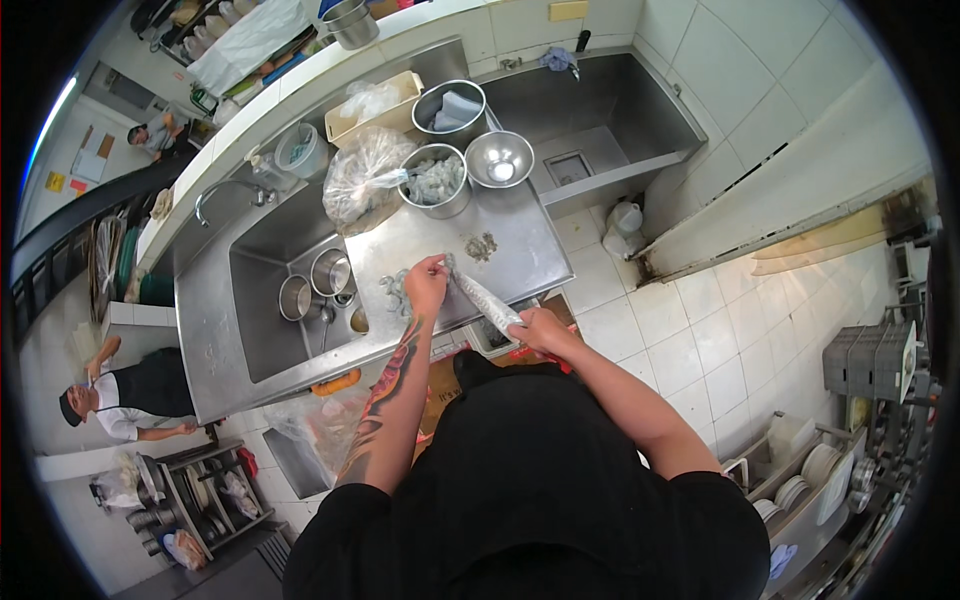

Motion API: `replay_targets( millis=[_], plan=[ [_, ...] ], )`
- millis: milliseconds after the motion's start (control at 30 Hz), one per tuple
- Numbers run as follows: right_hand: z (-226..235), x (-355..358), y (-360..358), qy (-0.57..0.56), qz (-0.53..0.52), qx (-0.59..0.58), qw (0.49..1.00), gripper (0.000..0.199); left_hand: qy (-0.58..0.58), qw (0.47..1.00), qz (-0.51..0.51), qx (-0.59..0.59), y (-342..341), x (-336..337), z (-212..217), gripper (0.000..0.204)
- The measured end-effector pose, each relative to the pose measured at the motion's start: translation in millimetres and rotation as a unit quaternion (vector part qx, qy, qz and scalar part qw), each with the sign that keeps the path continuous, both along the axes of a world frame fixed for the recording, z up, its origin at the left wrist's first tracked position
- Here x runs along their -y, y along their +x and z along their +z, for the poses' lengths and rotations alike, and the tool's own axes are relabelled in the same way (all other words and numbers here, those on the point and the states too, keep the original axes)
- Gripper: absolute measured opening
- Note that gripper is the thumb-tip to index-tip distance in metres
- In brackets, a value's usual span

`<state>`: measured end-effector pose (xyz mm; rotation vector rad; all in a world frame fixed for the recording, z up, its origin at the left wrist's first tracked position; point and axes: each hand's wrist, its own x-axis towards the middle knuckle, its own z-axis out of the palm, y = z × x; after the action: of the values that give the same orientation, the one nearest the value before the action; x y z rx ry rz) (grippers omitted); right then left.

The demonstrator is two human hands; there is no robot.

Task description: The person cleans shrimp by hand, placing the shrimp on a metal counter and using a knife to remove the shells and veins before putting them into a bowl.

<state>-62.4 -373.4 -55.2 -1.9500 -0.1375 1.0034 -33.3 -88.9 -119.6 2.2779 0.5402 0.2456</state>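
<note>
Work looks partway: grey pieces (394, 286) lie loose on the tabletop (530, 240), others fill a pot (447, 209). Right hand (541, 331) grips a pale tapered thing (485, 299); left hand (427, 283) seemingly pinches something unclear by its tip.

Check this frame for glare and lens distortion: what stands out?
Head view: a bright glint inside the steel bowl; head view: the white ledge bows in a curve toward the rim; head view: the picture's corners fall to black.
</note>
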Motion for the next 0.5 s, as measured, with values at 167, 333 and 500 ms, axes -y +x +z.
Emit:
replay_targets(
  millis=[167, 333, 500],
  plan=[
    [-3, 0, 1, -0.002, 0.002, -0.008, 1.0, 0.035, -0.01, 1.0, 0.008, 0.002, 0, 1, 1, 0.03],
    [2, 4, 2, 0.004, 0.015, -0.026, 1.0, 0.036, -0.03, 0.999, 0.014, 0.011, 0, 5, 6, 0.028],
    [2, 10, 7, -0.007, 0.031, -0.021, 0.999, 0.035, -0.034, 0.999, 0.014, 0.017, -1, 5, 6, 0.028]
  ],
)
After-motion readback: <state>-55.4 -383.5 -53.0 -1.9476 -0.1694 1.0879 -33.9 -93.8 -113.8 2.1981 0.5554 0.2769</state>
